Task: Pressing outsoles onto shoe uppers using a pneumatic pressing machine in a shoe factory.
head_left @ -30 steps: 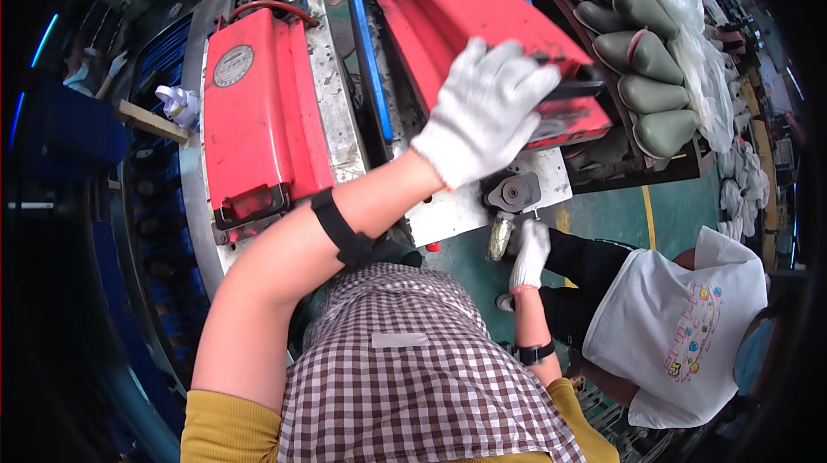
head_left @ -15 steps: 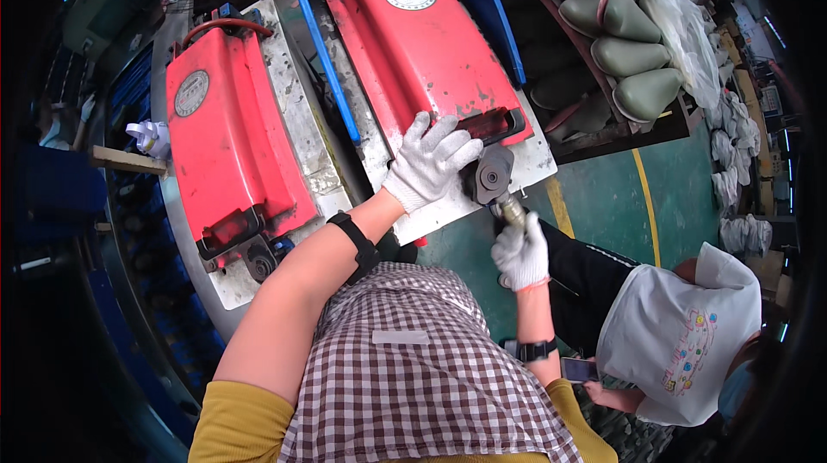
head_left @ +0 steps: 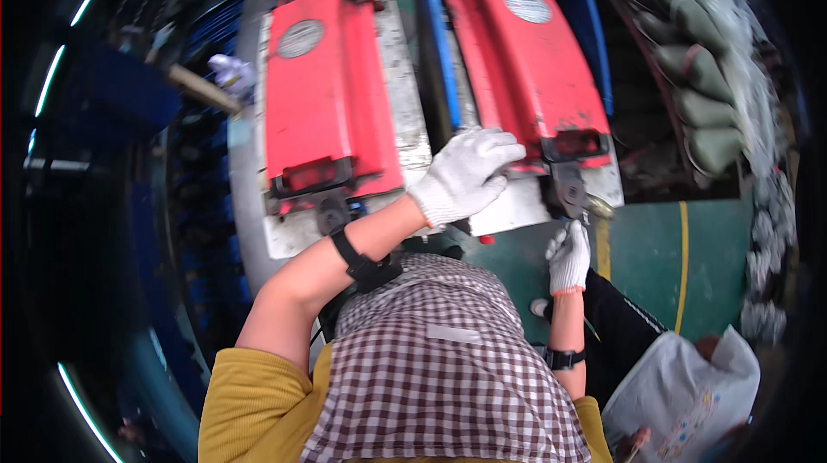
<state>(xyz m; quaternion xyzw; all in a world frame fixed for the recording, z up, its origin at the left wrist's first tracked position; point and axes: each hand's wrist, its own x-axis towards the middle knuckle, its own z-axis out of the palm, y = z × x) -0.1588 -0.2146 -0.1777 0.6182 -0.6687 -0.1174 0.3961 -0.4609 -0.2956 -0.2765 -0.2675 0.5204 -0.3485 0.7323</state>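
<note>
Two red metal covers stand side by side on whitish plates: the left cover (head_left: 306,110) and the right cover (head_left: 551,75). Each has a black-framed handle at its near end. My left hand (head_left: 465,172), in a white knit glove, has its fingers outstretched by the near left corner of the right cover. Below that cover's handle sits a dark metal bracket (head_left: 568,190) with a brass-coloured fitting (head_left: 599,207) beside it. Just beneath them is my gloved right hand (head_left: 568,261), fingers curled; whatever is in them, if anything, is hidden.
A blue upright bar (head_left: 438,41) runs between the covers. Greenish boot-shaped pieces (head_left: 702,110) are stacked on a rack at right. A person in a white shirt (head_left: 680,394) is close by my right arm. The green floor (head_left: 646,265) has yellow lines.
The view has swung, so the covers appear farther right. My right hand has come off the brass-coloured fitting and dropped below it. My left hand has slid left off the right cover's handle area.
</note>
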